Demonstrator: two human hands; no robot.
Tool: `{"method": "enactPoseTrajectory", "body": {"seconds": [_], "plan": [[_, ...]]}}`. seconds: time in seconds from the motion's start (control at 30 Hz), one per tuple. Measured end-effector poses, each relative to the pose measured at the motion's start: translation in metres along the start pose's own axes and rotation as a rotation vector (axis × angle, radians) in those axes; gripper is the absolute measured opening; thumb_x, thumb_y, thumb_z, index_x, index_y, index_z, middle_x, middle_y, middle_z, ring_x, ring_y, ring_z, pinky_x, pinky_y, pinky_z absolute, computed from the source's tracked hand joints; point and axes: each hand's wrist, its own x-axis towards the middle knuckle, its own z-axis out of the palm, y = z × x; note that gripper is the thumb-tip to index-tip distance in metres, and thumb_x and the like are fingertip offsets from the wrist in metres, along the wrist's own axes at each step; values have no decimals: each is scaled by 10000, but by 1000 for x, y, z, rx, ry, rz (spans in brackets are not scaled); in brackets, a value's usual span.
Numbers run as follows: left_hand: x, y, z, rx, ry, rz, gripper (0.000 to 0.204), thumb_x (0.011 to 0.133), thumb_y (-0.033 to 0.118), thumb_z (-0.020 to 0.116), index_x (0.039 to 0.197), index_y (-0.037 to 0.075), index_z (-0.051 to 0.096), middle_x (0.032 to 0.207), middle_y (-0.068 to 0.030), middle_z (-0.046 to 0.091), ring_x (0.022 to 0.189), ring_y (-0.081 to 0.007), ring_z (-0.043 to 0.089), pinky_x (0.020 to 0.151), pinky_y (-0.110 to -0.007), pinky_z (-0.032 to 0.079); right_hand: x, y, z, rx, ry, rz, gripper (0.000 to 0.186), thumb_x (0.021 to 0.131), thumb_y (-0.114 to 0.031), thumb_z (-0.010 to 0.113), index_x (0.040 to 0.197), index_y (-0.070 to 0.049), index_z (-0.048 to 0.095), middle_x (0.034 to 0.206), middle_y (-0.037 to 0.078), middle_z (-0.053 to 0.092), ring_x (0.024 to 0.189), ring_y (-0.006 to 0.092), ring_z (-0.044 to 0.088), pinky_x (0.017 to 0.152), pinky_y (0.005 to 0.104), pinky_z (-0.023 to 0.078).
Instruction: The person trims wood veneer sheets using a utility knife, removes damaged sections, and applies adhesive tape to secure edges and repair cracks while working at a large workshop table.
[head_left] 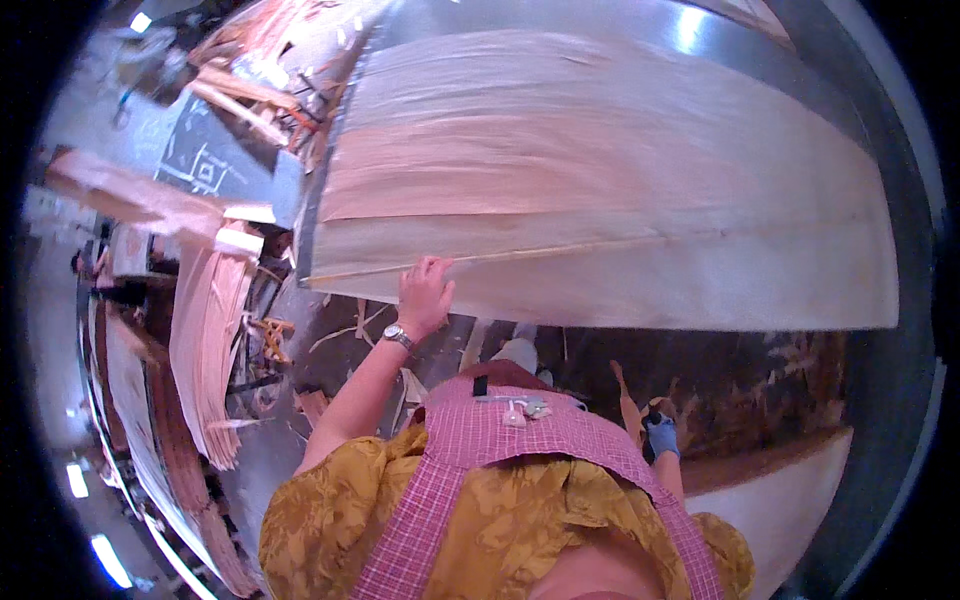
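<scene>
A broad stack of pale and pinkish wood veneer sheets (pixel 560 170) lies before me. Across its near part runs a thin, light-coloured strip (pixel 540 250), slightly slanted. My left hand (pixel 426 296), bare with a watch at the wrist, is at the strip near the left end of the stack, its fingers bunched together on it. Low at my right side is my right hand (pixel 662 436) in a blue glove. Its fingers are closed round a small dark object, too blurred to name. Beside it stands a narrow piece of veneer (pixel 626 402).
At left, bundled veneer sheets (pixel 208 340) hang over a support, with a wooden beam (pixel 130 190) behind. Scraps litter the dark floor (pixel 340 335). Another pale sheet stack (pixel 770 510) lies at lower right. A grey metal surface (pixel 640 30) borders the far side.
</scene>
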Motion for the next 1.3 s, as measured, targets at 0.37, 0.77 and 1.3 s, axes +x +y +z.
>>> {"method": "enactPoseTrajectory", "body": {"seconds": [0.37,0.77,1.3], "plan": [[-32,-185,-151,-429,314,-258,203,851,238,707,930,54,670,835,-58,678,772,-221,658,682,-357,501,-17,-97,11,368,933,-139,479,897,-268,673,1302,-41,558,1072,123,632,908,208,597,808,315,483],[218,-370,-379,-1304,773,73,649,883,289,738,1319,-74,423,1113,-114,635,1023,-156,590,929,-281,458,-171,-742,126,626,150,-1176,181,973,-194,594,956,-32,673,814,39,669,615,115,551,561,263,445],[151,-384,-455,-1241,260,36,755,833,160,787,1433,-19,365,972,-52,647,920,-134,628,837,-248,510,-315,-1124,101,356,1075,-1697,285,855,-290,699,1013,-85,580,930,130,598,805,361,640,649,448,501]]}}
